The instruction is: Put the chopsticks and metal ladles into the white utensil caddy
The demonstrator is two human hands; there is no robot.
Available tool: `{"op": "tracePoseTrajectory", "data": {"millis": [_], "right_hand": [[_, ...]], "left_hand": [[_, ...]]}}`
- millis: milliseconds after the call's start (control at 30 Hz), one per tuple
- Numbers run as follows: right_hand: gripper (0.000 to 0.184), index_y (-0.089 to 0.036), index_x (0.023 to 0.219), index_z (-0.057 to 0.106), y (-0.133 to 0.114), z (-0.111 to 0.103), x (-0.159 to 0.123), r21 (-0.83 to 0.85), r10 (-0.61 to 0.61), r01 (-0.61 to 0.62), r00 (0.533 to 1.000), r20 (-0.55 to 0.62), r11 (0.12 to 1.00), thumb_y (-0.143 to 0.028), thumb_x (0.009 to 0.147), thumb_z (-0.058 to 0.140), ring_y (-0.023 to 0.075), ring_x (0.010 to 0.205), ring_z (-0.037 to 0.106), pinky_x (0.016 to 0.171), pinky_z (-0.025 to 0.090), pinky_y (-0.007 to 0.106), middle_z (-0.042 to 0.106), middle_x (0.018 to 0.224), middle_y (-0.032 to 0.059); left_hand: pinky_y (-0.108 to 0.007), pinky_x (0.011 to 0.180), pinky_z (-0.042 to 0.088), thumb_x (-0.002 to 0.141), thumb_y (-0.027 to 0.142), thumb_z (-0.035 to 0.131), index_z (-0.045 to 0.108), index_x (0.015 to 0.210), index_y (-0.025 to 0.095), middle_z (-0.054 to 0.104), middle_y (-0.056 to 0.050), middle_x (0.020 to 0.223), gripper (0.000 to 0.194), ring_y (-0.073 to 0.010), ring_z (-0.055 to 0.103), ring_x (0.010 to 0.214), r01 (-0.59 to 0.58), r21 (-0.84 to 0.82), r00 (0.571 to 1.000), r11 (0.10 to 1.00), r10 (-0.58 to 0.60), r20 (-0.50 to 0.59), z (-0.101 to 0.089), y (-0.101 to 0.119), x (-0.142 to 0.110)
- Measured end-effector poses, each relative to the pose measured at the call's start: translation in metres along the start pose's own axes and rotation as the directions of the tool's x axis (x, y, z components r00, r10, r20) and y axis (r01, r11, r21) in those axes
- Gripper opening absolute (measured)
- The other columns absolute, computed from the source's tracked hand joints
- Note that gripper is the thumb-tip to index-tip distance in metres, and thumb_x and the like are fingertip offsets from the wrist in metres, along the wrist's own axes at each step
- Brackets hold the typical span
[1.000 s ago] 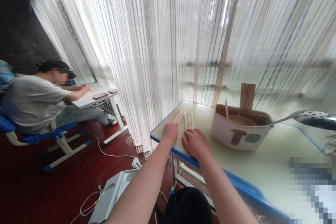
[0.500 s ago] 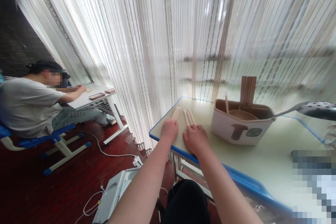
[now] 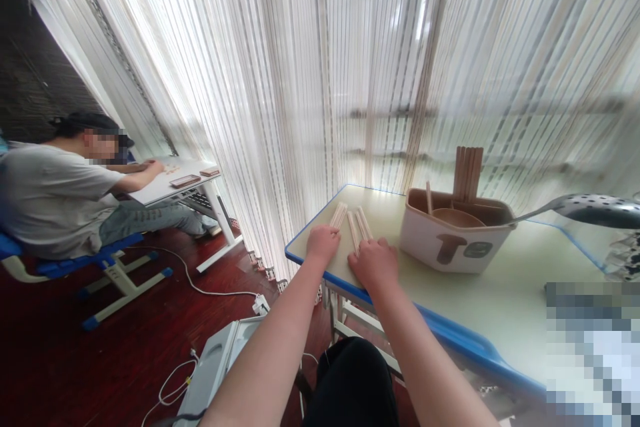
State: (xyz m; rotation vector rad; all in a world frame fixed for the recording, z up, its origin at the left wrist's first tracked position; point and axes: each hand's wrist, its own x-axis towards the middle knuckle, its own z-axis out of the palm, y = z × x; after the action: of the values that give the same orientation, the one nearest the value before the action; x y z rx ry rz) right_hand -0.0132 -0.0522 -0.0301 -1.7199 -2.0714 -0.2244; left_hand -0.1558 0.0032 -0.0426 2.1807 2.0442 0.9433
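Observation:
Two groups of pale wooden chopsticks lie on the cream tabletop [image 3: 450,293]. Over the near ends of the left group [image 3: 339,214] is my left hand [image 3: 324,242], its fingers closed on them. The right group [image 3: 356,223] has a gap between its sticks. My right hand [image 3: 376,261] rests across that group's near ends with fingers curled down around them. Just right of this hand stands a white utensil holder [image 3: 440,233] with a brown inside. Brown chopsticks [image 3: 469,173] stand upright at its back, and a slotted metal spoon [image 3: 595,209] leans out rightward.
A blue edge [image 3: 450,333] rims the table. A blurred-out object [image 3: 595,353] lies at the right. Striped curtains [image 3: 280,80] hang behind. Left, another person [image 3: 60,200] sits at a white desk [image 3: 165,190]. A cable [image 3: 200,292] runs over the red floor.
The fingers of my right hand have curled in more over the chopsticks, and the sticks there have shifted slightly. My left hand stays almost in place. The view has moved a little.

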Motion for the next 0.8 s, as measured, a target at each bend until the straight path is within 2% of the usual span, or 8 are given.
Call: {"op": "tracePoseTrajectory", "data": {"millis": [267, 367, 467, 533, 633, 700, 800], "right_hand": [[0.026, -0.011, 0.077, 0.068, 0.0, 0.001, -0.001, 0.004, 0.066, -0.066, 0.998, 0.012, 0.998, -0.022, 0.078, 0.045, 0.027, 0.085, 0.055, 0.068, 0.036, 0.036, 0.065, 0.076, 0.017], [0.026, -0.012, 0.075, 0.068, 0.002, -0.001, -0.002, 0.031, 0.101, -0.101, 0.995, -0.015, 0.994, -0.024, 0.079, 0.045, 0.0256, 0.084, 0.056, 0.065, 0.037, 0.033, 0.065, 0.074, 0.0152], [0.028, -0.016, 0.075, 0.068, 0.006, -0.003, -0.003, 0.146, 0.136, -0.13, 0.99, -0.035, 0.981, -0.027, 0.081, 0.043, 0.0226, 0.084, 0.056, 0.066, 0.038, 0.029, 0.066, 0.074, 0.011], [0.028, -0.019, 0.078, 0.069, 0.01, -0.004, -0.003, 0.275, 0.126, -0.113, 0.992, -0.031, 0.955, -0.028, 0.081, 0.043, 0.0201, 0.083, 0.056, 0.068, 0.039, 0.027, 0.067, 0.077, 0.0075], [0.027, -0.021, 0.082, 0.069, 0.013, -0.005, -0.004, 0.425, 0.067, -0.045, 0.997, -0.038, 0.904, -0.028, 0.08, 0.043, 0.0181, 0.084, 0.056, 0.074, 0.039, 0.026, 0.068, 0.082, 0.0041], [0.025, -0.021, 0.08, 0.069, 0.012, -0.006, -0.005, 0.462, 0.005, 0.019, 0.999, -0.05, 0.887, -0.026, 0.079, 0.044, 0.0178, 0.086, 0.056, 0.077, 0.039, 0.025, 0.068, 0.082, 0.0032], [0.022, -0.021, 0.078, 0.067, 0.009, -0.005, -0.005, 0.459, -0.088, 0.094, 0.996, -0.035, 0.883, -0.024, 0.078, 0.045, 0.0172, 0.086, 0.055, 0.078, 0.038, 0.025, 0.067, 0.08, 0.0033]], "left_hand": [[-0.027, 0.079, 0.042, 0.08, 0.036, 0.047, 0.072, 0.088, 0.021, 0.07, -0.008, 0.09, 0.03, -0.0208, 0.061, 0.088, 0.06, -0.113, 0.998, 0.992, -0.057, 0.032, -0.005, 0.001, -0.003], [-0.028, 0.081, 0.042, 0.078, 0.035, 0.05, 0.072, 0.084, 0.021, 0.069, -0.008, 0.094, 0.027, -0.0211, 0.061, 0.089, 0.073, -0.178, 0.997, 0.981, -0.074, 0.0, -0.004, 0.0, -0.001], [-0.03, 0.085, 0.042, 0.076, 0.037, 0.053, 0.072, 0.085, 0.02, 0.068, -0.008, 0.098, 0.026, -0.0215, 0.059, 0.094, 0.119, -0.324, 0.988, 0.939, -0.143, -0.051, -0.002, -0.005, 0.002], [-0.031, 0.085, 0.042, 0.076, 0.04, 0.054, 0.07, 0.09, 0.018, 0.068, -0.008, 0.097, 0.031, -0.021, 0.06, 0.093, 0.151, -0.492, 0.971, 0.857, -0.222, -0.088, -0.002, -0.009, 0.003], [-0.031, 0.081, 0.045, 0.076, 0.043, 0.054, 0.066, 0.098, 0.015, 0.067, -0.009, 0.098, 0.038, -0.0191, 0.06, 0.091, 0.155, -0.744, 0.932, 0.65, -0.345, -0.107, -0.005, -0.014, 0.002], [-0.029, 0.078, 0.045, 0.075, 0.043, 0.056, 0.063, 0.102, 0.014, 0.067, -0.009, 0.101, 0.04, -0.0178, 0.06, 0.089, 0.133, -0.84, 0.916, 0.527, -0.389, -0.098, -0.008, -0.016, -0.001], [-0.028, 0.076, 0.045, 0.074, 0.043, 0.056, 0.063, 0.1, 0.014, 0.066, -0.008, 0.1, 0.039, -0.0163, 0.059, 0.088, 0.111, -0.887, 0.918, 0.449, -0.387, -0.081, -0.012, -0.018, -0.003]]}}
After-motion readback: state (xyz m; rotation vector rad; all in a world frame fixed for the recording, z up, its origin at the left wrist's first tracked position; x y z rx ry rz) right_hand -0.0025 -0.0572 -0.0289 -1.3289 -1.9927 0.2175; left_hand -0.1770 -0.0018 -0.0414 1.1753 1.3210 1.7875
